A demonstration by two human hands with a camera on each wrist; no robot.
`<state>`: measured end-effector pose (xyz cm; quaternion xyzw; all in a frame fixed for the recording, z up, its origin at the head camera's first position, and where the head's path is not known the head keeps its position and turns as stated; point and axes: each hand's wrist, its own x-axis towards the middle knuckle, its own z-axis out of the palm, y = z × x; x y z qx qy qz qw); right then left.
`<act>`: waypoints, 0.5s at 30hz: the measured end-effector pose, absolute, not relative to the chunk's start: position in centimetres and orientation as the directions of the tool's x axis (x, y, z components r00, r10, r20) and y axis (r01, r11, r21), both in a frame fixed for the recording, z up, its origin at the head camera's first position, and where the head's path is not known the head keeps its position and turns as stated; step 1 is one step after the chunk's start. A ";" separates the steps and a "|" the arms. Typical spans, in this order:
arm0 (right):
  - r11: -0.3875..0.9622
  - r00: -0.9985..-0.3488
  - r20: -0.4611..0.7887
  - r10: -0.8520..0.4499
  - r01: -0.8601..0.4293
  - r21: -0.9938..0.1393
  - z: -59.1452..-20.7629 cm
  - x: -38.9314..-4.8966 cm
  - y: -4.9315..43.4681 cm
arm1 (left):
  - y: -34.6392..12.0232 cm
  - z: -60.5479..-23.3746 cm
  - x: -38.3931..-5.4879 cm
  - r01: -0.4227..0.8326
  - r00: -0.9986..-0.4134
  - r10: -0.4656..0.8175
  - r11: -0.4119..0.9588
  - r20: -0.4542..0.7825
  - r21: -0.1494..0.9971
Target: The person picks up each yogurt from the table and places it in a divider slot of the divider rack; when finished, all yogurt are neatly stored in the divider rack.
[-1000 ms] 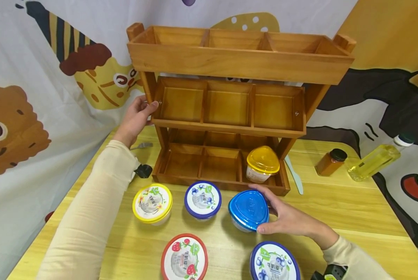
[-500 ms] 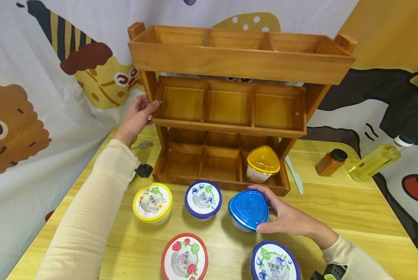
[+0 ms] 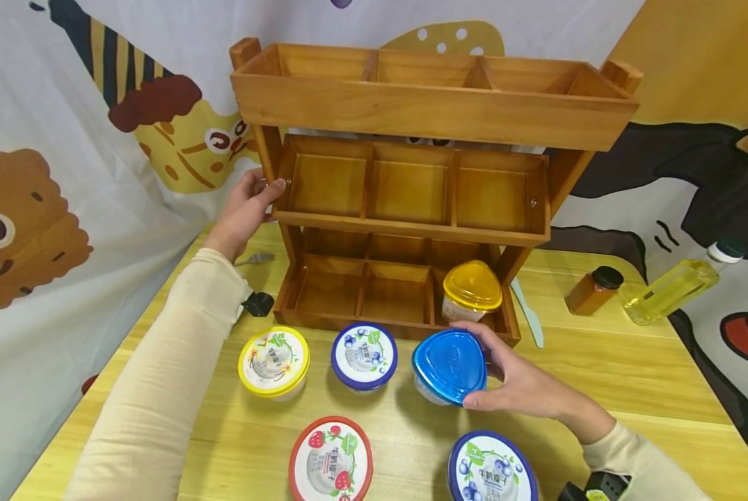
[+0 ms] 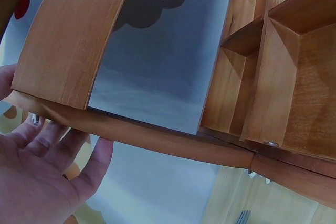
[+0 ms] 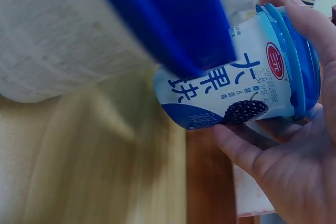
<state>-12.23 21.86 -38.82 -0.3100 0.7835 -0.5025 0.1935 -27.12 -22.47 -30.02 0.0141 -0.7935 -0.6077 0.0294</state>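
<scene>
Tabletop of pale yellow wood [image 3: 605, 369] carries a brown three-tier wooden rack [image 3: 433, 111]. The left hand [image 3: 242, 212] grips the rack's left side at the middle tier; well apart from it, the right hand [image 3: 525, 390] has thumb and fingers around a blue-lidded, rounded-triangular plastic cup [image 3: 450, 369] near the front of the bottom tier [image 3: 405, 330]; whether its base touches the wood I cannot tell. A similarly shaped yellow-lidded cup [image 3: 472, 287] sits in that tier's right compartment, so the step in hand looks like picking up the blue-lidded one for shelving. Next, I judge, calls for a lift over the tier's front edge, clear of the yellow lid, with the left hand steadying the rack.
</scene>
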 end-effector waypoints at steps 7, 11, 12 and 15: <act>0.287 -0.728 0.041 -0.684 -0.321 -0.902 -37.5 -12.6 21.5 | -22.5 -30.0 -27.2 0.009 -0.998 -0.058 0.265 0.026 0.964; 0.269 -0.728 0.061 -0.682 -0.328 -0.906 -36.6 -13.0 21.1 | -22.5 -30.0 -27.2 0.009 -0.998 -0.058 0.265 0.026 0.964; 0.268 -0.729 0.065 -0.682 -0.332 -0.904 -36.4 -13.2 21.1 | -22.5 -30.0 -27.2 0.009 -0.998 -0.060 0.263 0.026 0.965; 0.280 -0.739 0.067 -0.670 -0.336 -0.899 -35.8 -13.6 20.9 | -22.5 -30.1 -27.2 0.011 -0.998 -0.063 0.259 0.029 0.966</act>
